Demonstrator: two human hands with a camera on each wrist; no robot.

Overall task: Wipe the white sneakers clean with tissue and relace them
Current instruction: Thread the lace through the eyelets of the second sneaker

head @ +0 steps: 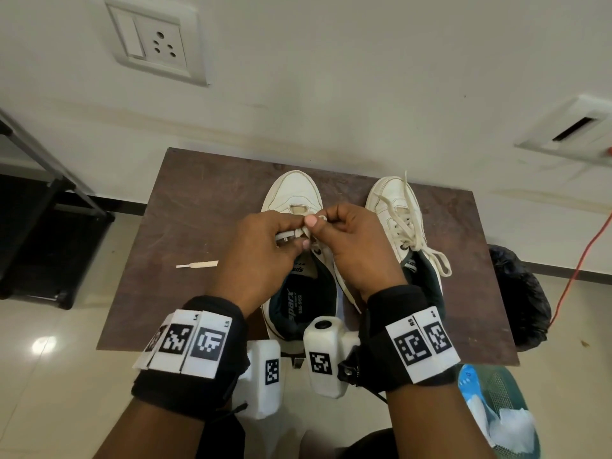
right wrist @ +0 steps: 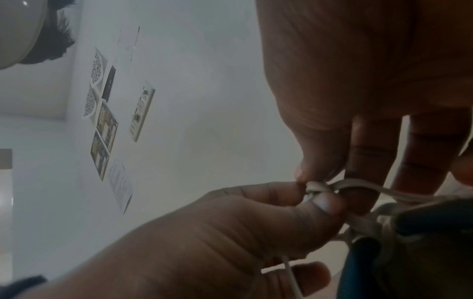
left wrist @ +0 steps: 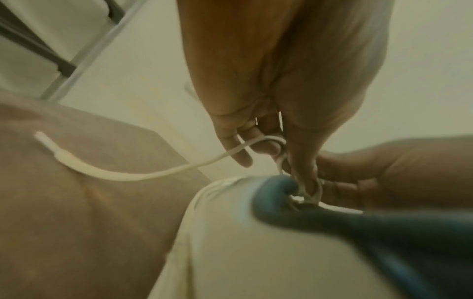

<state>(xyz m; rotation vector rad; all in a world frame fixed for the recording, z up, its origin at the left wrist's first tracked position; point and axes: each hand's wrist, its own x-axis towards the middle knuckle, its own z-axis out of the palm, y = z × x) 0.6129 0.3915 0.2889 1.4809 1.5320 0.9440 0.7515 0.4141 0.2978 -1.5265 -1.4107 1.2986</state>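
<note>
The fingertips of both hands meet over the throat of the left sneaker [head: 299, 207], and the white shoelace [left wrist: 143, 175] is caught between them. The left hand [head: 261, 250] pinches the lace between thumb and forefinger, its other fingers curled under; in the left wrist view the lace loops around those fingers, and its free end trails away to the left, the stiff tip lying on the brown table [head: 185, 207]. The right hand [head: 354, 246] also pinches the lace, thumb pressed against the side of the forefinger, right beside the left thumb; in the right wrist view a small bunched turn of lace sits exactly where the two thumbs touch, with strands running from it down to the shoe's dark green collar. Whether that turn is a finished knot cannot be told. The left sneaker stands toe-away on the table under both hands, its opening showing a printed insole. The right sneaker [head: 394, 207] stands just beside it on the right, apart from the hands, already laced, with loose lace ends spilling over its side. Beyond the table's right edge a black bag [head: 520, 293] sits on the floor, and a green basket [head: 506, 395] holding white tissue [head: 511, 429] stands nearer the person.
</note>
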